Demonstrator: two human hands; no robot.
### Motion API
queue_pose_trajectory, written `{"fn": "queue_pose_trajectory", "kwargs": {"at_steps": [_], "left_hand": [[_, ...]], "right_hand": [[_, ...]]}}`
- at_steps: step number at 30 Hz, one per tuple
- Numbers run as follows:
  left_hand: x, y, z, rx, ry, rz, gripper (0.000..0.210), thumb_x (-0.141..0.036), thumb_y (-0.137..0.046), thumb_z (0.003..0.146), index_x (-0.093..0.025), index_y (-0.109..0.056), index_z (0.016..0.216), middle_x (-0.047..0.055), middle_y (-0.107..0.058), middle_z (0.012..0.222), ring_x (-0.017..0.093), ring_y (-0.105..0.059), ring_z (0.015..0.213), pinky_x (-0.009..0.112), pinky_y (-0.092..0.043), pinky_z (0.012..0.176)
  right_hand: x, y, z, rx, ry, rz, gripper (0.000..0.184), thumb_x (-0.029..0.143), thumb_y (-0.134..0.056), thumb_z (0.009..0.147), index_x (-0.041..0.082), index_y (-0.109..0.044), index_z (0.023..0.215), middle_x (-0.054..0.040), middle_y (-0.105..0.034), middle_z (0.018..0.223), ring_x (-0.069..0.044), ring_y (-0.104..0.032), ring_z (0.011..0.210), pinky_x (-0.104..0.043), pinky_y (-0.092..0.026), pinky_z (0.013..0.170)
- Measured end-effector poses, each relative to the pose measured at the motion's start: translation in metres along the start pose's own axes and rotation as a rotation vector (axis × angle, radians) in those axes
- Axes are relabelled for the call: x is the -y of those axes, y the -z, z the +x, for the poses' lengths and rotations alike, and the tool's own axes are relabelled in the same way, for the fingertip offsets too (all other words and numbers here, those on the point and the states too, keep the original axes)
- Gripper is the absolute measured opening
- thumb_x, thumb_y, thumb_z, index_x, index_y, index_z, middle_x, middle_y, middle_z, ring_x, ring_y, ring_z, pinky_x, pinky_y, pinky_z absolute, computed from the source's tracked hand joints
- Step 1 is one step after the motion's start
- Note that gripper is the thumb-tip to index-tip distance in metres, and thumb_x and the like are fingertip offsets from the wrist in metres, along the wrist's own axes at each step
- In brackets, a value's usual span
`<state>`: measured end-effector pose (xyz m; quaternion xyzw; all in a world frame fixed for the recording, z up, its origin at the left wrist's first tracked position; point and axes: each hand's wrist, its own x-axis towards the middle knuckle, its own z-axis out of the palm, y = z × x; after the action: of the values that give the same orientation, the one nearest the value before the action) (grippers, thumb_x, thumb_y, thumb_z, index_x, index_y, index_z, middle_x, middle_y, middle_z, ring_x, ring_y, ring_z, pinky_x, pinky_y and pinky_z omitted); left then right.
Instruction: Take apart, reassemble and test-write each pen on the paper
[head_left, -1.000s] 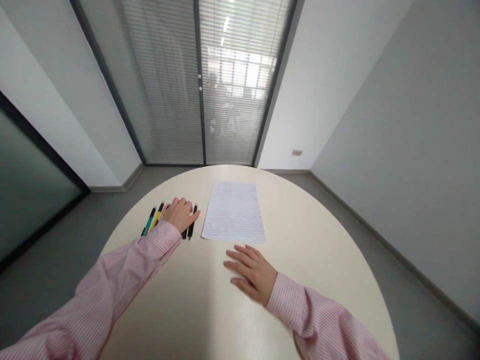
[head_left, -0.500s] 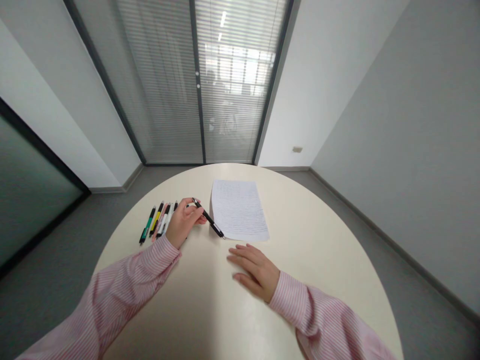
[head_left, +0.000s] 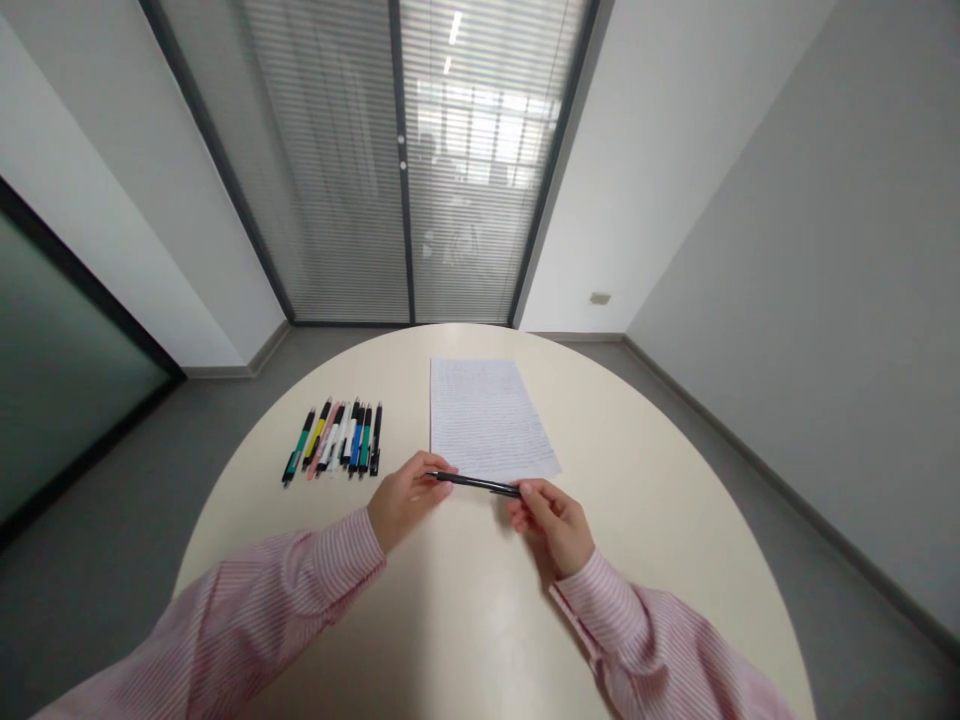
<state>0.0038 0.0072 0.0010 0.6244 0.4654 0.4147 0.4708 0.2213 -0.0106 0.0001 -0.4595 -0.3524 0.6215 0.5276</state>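
A black pen is held nearly level between my two hands, just in front of the paper's near edge. My left hand pinches its left end between thumb and fingers. At the other end, my right hand has thumb and fingers closed on the pen. Beyond the pen lies a sheet of paper covered in lines of small marks, too fine to read. Left of the sheet, several pens lie side by side in a row, with green, yellow, pink, white, blue and black bodies.
Everything rests on a round cream table whose curved edge runs around the far side and both flanks. A glass partition with blinds stands behind it. White walls rise on the right, with a small socket plate low down.
My left hand has moved right and nearer with the black pen, turning it from slanted to almost level. My right hand has lifted from the table and closed on the pen's right end.
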Motion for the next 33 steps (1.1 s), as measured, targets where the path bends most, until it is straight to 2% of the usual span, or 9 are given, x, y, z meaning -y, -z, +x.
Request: {"fn": "queue_pose_trajectory", "kwargs": {"at_steps": [2,5,8,11,21,23,26,29,33], "left_hand": [[0.01,0.002,0.0,0.03,-0.125,0.271,0.029,-0.028,-0.056,0.079,-0.017,-0.051,0.105,0.009,-0.065,0.105,0.019,-0.064,0.092,0.036,-0.052,0.083],[0.023,0.004,0.0,0.008,-0.356,0.622,0.024,-0.022,-0.049,0.081,-0.017,-0.055,0.104,0.009,-0.066,0.101,0.021,-0.063,0.092,0.038,-0.052,0.084],[0.028,0.005,-0.001,-0.015,-0.553,0.783,0.025,-0.016,-0.043,0.083,-0.016,-0.058,0.103,0.009,-0.065,0.102,0.02,-0.06,0.097,0.037,-0.05,0.088],[0.025,0.005,-0.001,-0.02,-0.639,0.836,0.025,-0.012,-0.041,0.084,-0.015,-0.06,0.099,0.009,-0.065,0.101,0.018,-0.06,0.097,0.034,-0.05,0.088],[0.019,0.012,0.001,-0.098,-0.625,0.918,0.018,-0.016,-0.045,0.085,-0.015,-0.063,0.087,0.008,-0.068,0.089,0.018,-0.063,0.084,0.034,-0.053,0.079],[0.016,0.014,0.001,-0.141,-0.606,0.909,0.016,-0.02,-0.049,0.084,-0.015,-0.061,0.091,0.008,-0.068,0.087,0.019,-0.063,0.08,0.034,-0.053,0.075],[0.006,0.014,0.0,-0.144,-0.541,0.77,0.022,-0.028,-0.054,0.083,-0.015,-0.058,0.1,0.007,-0.068,0.088,0.015,-0.063,0.073,0.028,-0.054,0.068],[-0.004,0.013,-0.003,-0.115,-0.478,0.601,0.014,-0.027,-0.052,0.084,-0.017,-0.061,0.089,0.003,-0.067,0.079,0.011,-0.061,0.065,0.022,-0.052,0.063],[-0.01,0.008,-0.006,-0.157,-0.338,0.418,0.012,-0.026,-0.056,0.081,-0.017,-0.063,0.083,0.003,-0.067,0.077,0.012,-0.062,0.066,0.022,-0.053,0.064]], "right_hand": [[0.002,0.005,0.004,-0.038,-0.002,0.023,0.039,0.043,-0.077,0.058,0.012,-0.064,0.077,-0.0052,-0.066,0.058,-0.011,-0.057,0.046,-0.023,-0.045,0.045],[0.003,0.009,0.008,-0.063,0.003,0.041,0.039,0.042,-0.078,0.058,0.011,-0.065,0.077,-0.0061,-0.066,0.058,-0.012,-0.057,0.047,-0.024,-0.045,0.046],[0.002,0.011,0.011,-0.072,0.011,0.048,0.038,0.042,-0.078,0.057,0.012,-0.065,0.075,-0.0064,-0.066,0.059,-0.013,-0.058,0.048,-0.026,-0.046,0.046],[0.0,0.012,0.012,-0.075,0.018,0.046,0.038,0.043,-0.078,0.056,0.013,-0.064,0.074,-0.0058,-0.066,0.059,-0.013,-0.059,0.048,-0.027,-0.048,0.047],[-0.004,0.016,0.013,-0.025,0.058,-0.006,0.037,0.044,-0.075,0.061,0.014,-0.063,0.077,-0.0044,-0.066,0.06,-0.014,-0.059,0.049,-0.029,-0.048,0.05],[-0.005,0.016,0.013,-0.012,0.063,0.003,0.036,0.044,-0.075,0.061,0.014,-0.063,0.077,-0.0043,-0.066,0.06,-0.013,-0.059,0.049,-0.028,-0.047,0.05],[-0.005,0.015,0.013,0.005,0.061,0.011,0.036,0.043,-0.076,0.061,0.014,-0.062,0.077,-0.0037,-0.066,0.059,-0.013,-0.058,0.049,-0.027,-0.046,0.049],[0.0,0.012,0.011,0.006,0.049,0.0,0.036,0.044,-0.075,0.061,0.014,-0.063,0.077,-0.0038,-0.066,0.059,-0.013,-0.057,0.048,-0.027,-0.045,0.048],[0.004,0.008,0.008,0.033,0.016,-0.048,0.039,0.047,-0.073,0.062,0.013,-0.065,0.08,-0.0049,-0.066,0.059,-0.013,-0.057,0.049,-0.025,-0.044,0.045]]}}
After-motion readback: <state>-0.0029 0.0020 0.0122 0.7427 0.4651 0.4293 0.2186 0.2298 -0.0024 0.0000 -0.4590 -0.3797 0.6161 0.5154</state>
